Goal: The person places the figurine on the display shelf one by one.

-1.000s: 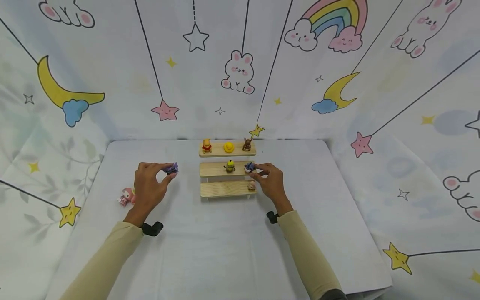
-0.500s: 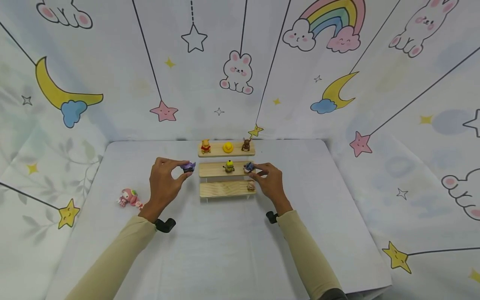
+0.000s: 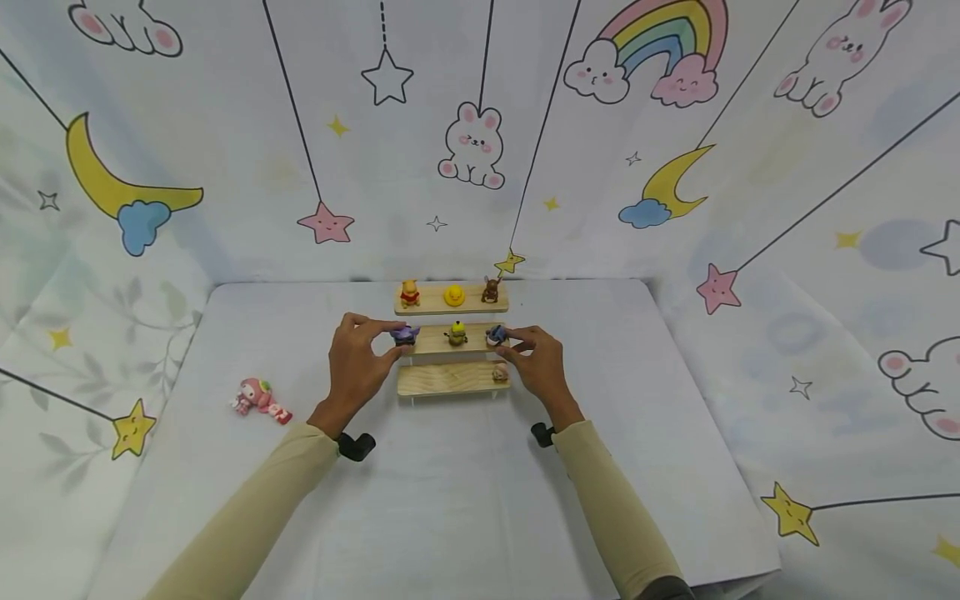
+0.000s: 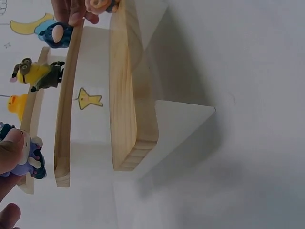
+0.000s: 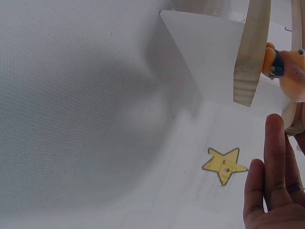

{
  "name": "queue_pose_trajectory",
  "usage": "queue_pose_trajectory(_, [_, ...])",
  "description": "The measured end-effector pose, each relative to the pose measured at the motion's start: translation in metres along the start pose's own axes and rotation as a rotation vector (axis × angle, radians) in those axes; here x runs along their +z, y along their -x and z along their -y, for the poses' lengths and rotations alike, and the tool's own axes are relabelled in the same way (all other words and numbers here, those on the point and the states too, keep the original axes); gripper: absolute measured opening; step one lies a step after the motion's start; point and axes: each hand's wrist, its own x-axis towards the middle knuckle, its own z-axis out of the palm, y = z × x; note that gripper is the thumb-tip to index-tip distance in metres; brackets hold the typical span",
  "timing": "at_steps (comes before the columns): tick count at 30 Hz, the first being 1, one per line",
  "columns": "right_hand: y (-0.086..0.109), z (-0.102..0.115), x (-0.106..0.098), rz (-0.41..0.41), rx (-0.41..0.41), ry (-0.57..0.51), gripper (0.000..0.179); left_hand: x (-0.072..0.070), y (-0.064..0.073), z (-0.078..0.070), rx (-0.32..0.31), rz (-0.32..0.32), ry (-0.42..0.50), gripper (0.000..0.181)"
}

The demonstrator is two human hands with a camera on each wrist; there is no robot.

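Note:
My left hand (image 3: 358,358) pinches a small purple figurine (image 3: 405,335) between thumb and forefinger at the left end of the middle wooden shelf (image 3: 433,340). In the left wrist view, the purple figurine (image 4: 32,160) hangs beside that shelf's end, its top hidden by my thumb. At the shelf's right end, my right hand (image 3: 542,362) holds a dark blue figurine (image 3: 496,335) with a pale belly by thumb and forefinger. A yellow minion figurine (image 3: 456,333) stands between the two. The right wrist view shows my other right fingers (image 5: 275,152) extended.
The top shelf (image 3: 435,307) bears a bear in red, a yellow duck (image 3: 454,295) and a brown figurine (image 3: 491,290). An orange figurine (image 5: 290,76) sits at the right of the lowest shelf (image 3: 442,380). Pink figurines (image 3: 257,397) lie on the white table at left.
My left hand has carried the purple figurine rightward from over the table to the middle shelf's left end, uncovering the pink figurines. My right hand stays at the blue figurine.

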Motion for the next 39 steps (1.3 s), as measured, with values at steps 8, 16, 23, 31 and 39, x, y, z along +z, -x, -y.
queue_pose_trajectory(8, [0.001,0.002,-0.001,0.005,0.010,-0.002,0.040,0.011,0.001,-0.001,0.014,-0.020,0.007,0.044])
queue_pose_trajectory(16, [0.000,0.001,0.000,-0.001,0.000,-0.001,0.041,0.020,0.003,0.006,0.046,-0.080,0.006,0.045])
queue_pose_trajectory(23, [0.000,0.000,0.000,-0.003,-0.009,0.000,0.041,0.022,0.004,0.008,0.016,-0.064,0.027,0.044])
queue_pose_trajectory(31, [0.000,0.001,0.001,-0.006,-0.002,0.015,0.041,0.018,0.006,0.005,-0.019,-0.041,0.064,0.046])
queue_pose_trajectory(39, [0.000,0.000,0.002,-0.008,0.007,0.021,0.041,0.017,0.008,0.005,-0.028,-0.029,0.073,0.046])
